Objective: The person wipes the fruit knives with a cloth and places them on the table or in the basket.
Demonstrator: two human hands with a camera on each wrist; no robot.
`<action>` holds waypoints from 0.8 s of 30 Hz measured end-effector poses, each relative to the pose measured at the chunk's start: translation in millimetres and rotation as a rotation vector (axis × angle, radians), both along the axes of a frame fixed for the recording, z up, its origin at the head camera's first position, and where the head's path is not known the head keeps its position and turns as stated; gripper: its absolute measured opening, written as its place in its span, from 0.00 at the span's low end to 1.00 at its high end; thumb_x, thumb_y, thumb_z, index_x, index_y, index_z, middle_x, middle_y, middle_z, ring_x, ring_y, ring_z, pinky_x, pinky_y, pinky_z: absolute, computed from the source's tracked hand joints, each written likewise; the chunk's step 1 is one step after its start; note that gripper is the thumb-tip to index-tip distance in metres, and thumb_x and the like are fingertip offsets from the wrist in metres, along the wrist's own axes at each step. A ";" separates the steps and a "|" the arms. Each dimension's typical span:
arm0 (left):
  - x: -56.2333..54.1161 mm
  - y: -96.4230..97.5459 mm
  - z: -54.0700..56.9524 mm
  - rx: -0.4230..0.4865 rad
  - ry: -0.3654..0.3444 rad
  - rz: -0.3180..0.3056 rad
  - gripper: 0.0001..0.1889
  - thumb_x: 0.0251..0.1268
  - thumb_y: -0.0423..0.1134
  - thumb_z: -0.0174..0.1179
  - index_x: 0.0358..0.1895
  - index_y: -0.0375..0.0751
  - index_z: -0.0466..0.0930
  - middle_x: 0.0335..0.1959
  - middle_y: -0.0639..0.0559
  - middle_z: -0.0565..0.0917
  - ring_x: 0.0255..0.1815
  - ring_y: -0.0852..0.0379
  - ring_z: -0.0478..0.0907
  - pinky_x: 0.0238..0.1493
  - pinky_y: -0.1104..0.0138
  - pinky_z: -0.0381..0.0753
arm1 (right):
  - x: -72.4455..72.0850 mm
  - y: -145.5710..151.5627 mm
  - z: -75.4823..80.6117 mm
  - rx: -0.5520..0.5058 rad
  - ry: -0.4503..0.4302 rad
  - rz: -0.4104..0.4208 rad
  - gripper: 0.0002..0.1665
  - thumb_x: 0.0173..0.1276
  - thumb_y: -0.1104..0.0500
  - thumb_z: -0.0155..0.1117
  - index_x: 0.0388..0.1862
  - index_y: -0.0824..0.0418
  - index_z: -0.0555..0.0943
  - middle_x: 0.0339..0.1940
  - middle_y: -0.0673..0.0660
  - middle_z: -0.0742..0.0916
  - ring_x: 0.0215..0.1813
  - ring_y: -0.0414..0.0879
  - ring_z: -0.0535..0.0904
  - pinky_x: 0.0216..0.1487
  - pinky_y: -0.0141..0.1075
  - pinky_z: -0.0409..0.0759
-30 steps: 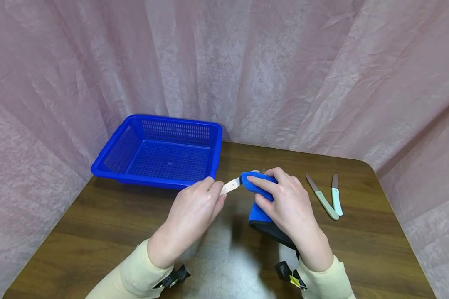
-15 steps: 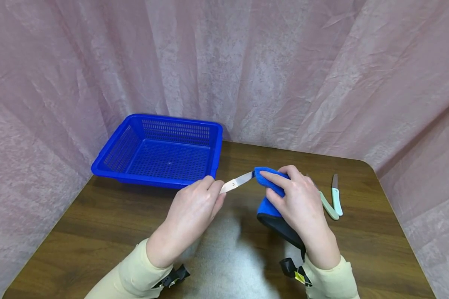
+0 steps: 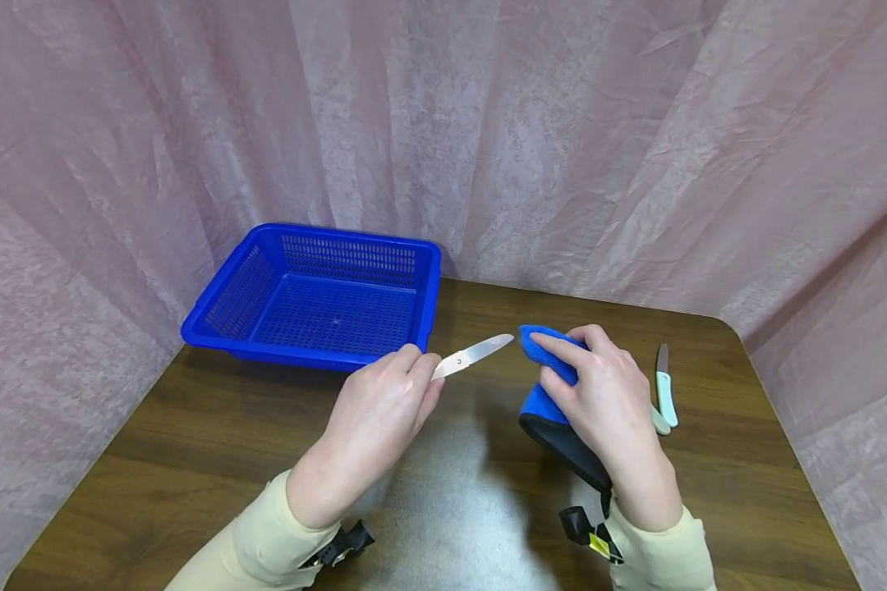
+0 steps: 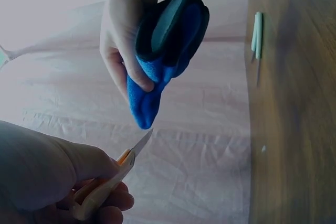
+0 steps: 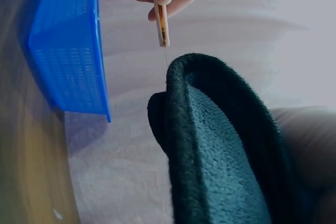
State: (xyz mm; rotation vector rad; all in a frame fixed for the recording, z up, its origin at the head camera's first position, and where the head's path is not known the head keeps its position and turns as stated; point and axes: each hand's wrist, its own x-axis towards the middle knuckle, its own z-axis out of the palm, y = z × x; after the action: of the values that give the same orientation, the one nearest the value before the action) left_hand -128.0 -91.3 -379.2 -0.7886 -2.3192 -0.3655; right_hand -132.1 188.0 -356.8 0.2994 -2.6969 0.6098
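Between your two grips, the knife (image 3: pixel 475 355) ran from your left hand (image 3: pixel 379 402) toward the cloth (image 3: pixel 545 405) in your right hand (image 3: pixel 604 398). Your left fingers were curled round the pale handle (image 3: pixel 448 368), the thumb lying against one side, as the left wrist view showed. This hold lay behind the pivot; it left the blade (image 3: pixel 491 348) bare and, it may be judged, set your skin away from the edge. Which side bore the edge could not be told.

Your right hand gripped the cloth, the index finger laid along its folded blue end and the thumb nearer to you. The fold probably placed a thickness of fabric between fingertips and steel. A narrow gap parted the blade's tip from the cloth in the head view. The dark-edged part of the cloth hung below the right grip.

Beyond the left grip, and to its left, stood the basket (image 3: pixel 266 352), a place that allowed both forearms to meet over the table (image 3: pixel 739 468) without crossing it. Right of the right grip lay the mint knife (image 3: pixel 665 396), its handle toward you, presumably the safer end for reaching. Beside it, the green knife (image 3: pixel 661 423) was mostly hidden by that hand.
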 end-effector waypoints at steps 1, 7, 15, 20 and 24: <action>-0.1 -0.1 0.0 -0.001 0.000 0.000 0.11 0.68 0.34 0.77 0.45 0.34 0.86 0.29 0.50 0.78 0.22 0.53 0.75 0.20 0.62 0.75 | 0.4 -0.5 0.3 -0.006 0.008 0.003 0.27 0.72 0.59 0.71 0.69 0.44 0.90 0.59 0.61 0.86 0.51 0.67 0.84 0.48 0.62 0.81; 0.0 -0.7 -0.4 0.000 -0.003 0.004 0.11 0.67 0.34 0.78 0.45 0.34 0.86 0.28 0.50 0.78 0.22 0.53 0.75 0.19 0.62 0.74 | 1.5 -8.5 -1.2 -0.011 0.078 0.079 0.26 0.71 0.59 0.75 0.67 0.45 0.91 0.58 0.60 0.86 0.49 0.64 0.85 0.47 0.60 0.82; -0.7 0.4 -0.3 -0.011 -0.010 -0.003 0.11 0.68 0.35 0.78 0.45 0.34 0.86 0.29 0.50 0.78 0.22 0.53 0.75 0.20 0.62 0.75 | 1.6 -23.3 -6.8 0.013 0.126 0.193 0.26 0.68 0.59 0.81 0.64 0.45 0.92 0.56 0.59 0.87 0.46 0.61 0.85 0.43 0.55 0.84; -0.8 1.2 -0.8 -0.017 -0.012 -0.005 0.11 0.68 0.36 0.77 0.45 0.35 0.86 0.29 0.50 0.77 0.22 0.53 0.75 0.20 0.63 0.75 | 3.8 -29.3 -8.1 0.034 0.125 0.229 0.26 0.68 0.58 0.81 0.65 0.44 0.92 0.57 0.58 0.87 0.48 0.61 0.84 0.44 0.55 0.85; -0.2 1.4 -1.2 -0.018 -0.019 -0.007 0.11 0.69 0.36 0.77 0.44 0.35 0.85 0.29 0.50 0.76 0.22 0.53 0.75 0.20 0.63 0.74 | 5.4 -31.9 -9.1 0.043 0.132 0.254 0.26 0.68 0.58 0.81 0.65 0.44 0.92 0.58 0.59 0.87 0.50 0.61 0.85 0.46 0.55 0.85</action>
State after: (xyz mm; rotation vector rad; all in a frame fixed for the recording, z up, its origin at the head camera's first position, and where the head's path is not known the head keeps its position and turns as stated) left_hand -128.2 -89.9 -380.5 -0.8056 -2.3410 -0.3572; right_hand -126.7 156.1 -365.9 0.6767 -2.5668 0.5807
